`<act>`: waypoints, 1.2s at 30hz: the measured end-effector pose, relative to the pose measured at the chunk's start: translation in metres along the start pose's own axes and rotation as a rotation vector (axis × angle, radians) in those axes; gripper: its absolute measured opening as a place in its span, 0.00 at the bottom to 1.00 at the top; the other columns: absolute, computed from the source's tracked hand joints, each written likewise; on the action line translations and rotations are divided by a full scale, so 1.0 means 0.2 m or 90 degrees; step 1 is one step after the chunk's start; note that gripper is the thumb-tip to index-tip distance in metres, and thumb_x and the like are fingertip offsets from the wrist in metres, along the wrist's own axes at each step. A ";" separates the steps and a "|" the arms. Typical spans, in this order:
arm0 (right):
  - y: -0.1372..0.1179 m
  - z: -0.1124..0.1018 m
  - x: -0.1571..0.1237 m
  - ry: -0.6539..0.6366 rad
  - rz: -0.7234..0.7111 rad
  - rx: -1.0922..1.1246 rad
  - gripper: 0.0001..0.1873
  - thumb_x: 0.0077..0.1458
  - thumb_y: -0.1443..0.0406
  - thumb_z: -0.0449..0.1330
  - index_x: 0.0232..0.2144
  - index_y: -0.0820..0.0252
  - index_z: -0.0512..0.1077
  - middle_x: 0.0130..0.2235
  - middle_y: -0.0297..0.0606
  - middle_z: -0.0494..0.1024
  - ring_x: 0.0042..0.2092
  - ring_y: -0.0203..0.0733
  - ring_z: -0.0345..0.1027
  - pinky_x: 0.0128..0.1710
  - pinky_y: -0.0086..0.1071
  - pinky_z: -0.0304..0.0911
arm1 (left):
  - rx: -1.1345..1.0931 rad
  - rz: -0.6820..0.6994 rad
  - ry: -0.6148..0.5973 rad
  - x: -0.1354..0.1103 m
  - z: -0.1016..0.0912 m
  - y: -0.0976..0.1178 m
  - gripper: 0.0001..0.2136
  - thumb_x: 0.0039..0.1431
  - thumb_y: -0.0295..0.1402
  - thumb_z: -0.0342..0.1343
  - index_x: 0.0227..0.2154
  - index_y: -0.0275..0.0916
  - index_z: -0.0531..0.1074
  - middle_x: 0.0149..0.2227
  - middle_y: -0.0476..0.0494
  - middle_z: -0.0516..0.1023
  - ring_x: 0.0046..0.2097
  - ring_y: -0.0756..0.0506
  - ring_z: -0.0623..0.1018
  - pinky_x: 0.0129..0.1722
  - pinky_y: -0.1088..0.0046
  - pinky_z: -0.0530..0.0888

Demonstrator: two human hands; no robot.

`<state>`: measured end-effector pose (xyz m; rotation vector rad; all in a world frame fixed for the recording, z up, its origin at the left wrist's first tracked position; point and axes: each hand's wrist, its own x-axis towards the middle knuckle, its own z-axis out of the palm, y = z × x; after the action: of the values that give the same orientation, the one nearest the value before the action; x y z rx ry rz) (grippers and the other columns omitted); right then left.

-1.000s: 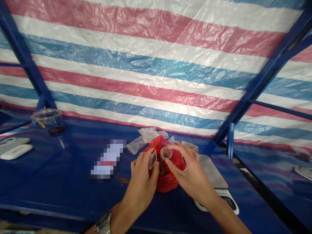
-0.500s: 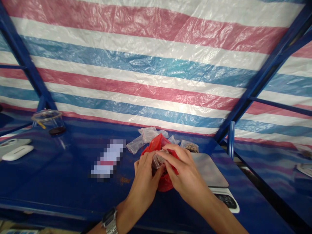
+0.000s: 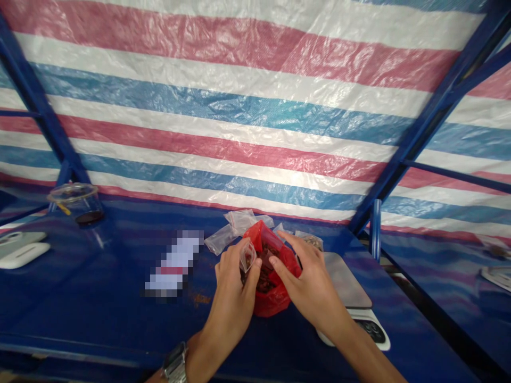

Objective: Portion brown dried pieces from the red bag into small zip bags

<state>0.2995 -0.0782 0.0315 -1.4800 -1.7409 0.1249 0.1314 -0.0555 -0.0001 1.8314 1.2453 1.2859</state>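
Note:
A red plastic bag (image 3: 275, 298) full of dark brown bits sits open on the blue table. My left hand (image 3: 233, 295) pinches a small clear pouch (image 3: 247, 256) at the bag's mouth, brown bits showing inside it. My right hand (image 3: 311, 282) rests on the bag's right side with its thumb and fingers curled into the opening; whether it holds anything there is hidden. A watch is on my left wrist.
Empty clear pouches (image 3: 231, 229) lie behind the bag. A digital scale (image 3: 351, 298) stands to the right. A clear plastic cup (image 3: 77, 202) is at the far left, two white devices (image 3: 19, 250) near it. Blue posts (image 3: 373, 229) and a striped tarp enclose the table.
A small cup my right hand held over the bag a second ago is out of sight. My hands met over the bag, then parted; the pouch now holds brown bits.

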 end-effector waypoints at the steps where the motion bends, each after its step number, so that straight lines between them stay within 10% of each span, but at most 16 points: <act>1: -0.01 -0.01 -0.01 -0.008 0.001 0.020 0.22 0.64 0.58 0.60 0.59 0.50 0.70 0.60 0.43 0.76 0.62 0.54 0.68 0.64 0.55 0.60 | -0.022 -0.001 -0.002 0.00 0.00 0.01 0.18 0.72 0.40 0.48 0.61 0.46 0.65 0.62 0.40 0.72 0.65 0.39 0.69 0.66 0.50 0.63; 13: -0.09 -0.10 -0.09 -0.121 0.003 0.066 0.28 0.58 0.67 0.62 0.60 0.47 0.71 0.59 0.39 0.78 0.59 0.49 0.73 0.61 0.47 0.68 | -0.291 -0.151 -0.127 -0.05 -0.01 0.09 0.25 0.72 0.51 0.42 0.64 0.47 0.70 0.68 0.46 0.69 0.70 0.40 0.65 0.72 0.53 0.60; 17: 0.09 -0.27 -0.07 -0.039 -0.010 -0.040 0.22 0.58 0.65 0.61 0.56 0.48 0.75 0.54 0.39 0.82 0.53 0.51 0.78 0.57 0.47 0.72 | -0.348 -0.145 -0.203 -0.06 -0.02 0.10 0.27 0.73 0.52 0.39 0.69 0.52 0.60 0.71 0.48 0.62 0.70 0.41 0.65 0.73 0.51 0.56; 25: 0.50 -0.45 -0.16 -0.075 0.015 -0.225 0.25 0.53 0.65 0.60 0.54 0.53 0.76 0.51 0.43 0.83 0.51 0.58 0.78 0.55 0.56 0.70 | -0.254 -0.163 -0.113 -0.06 -0.05 0.05 0.27 0.70 0.55 0.43 0.65 0.53 0.66 0.69 0.46 0.67 0.68 0.38 0.69 0.69 0.49 0.64; 36: 0.33 -0.48 -0.12 0.166 0.156 -0.084 0.20 0.55 0.66 0.55 0.49 0.51 0.76 0.53 0.38 0.81 0.58 0.52 0.73 0.57 0.45 0.67 | -0.220 -0.145 -0.079 -0.05 -0.03 0.08 0.25 0.68 0.56 0.46 0.59 0.48 0.71 0.63 0.43 0.73 0.63 0.39 0.73 0.66 0.53 0.68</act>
<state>0.4095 -0.1190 0.0446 -1.7205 -1.3791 -0.0551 0.1303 -0.0706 0.0121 1.4559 1.0550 1.1594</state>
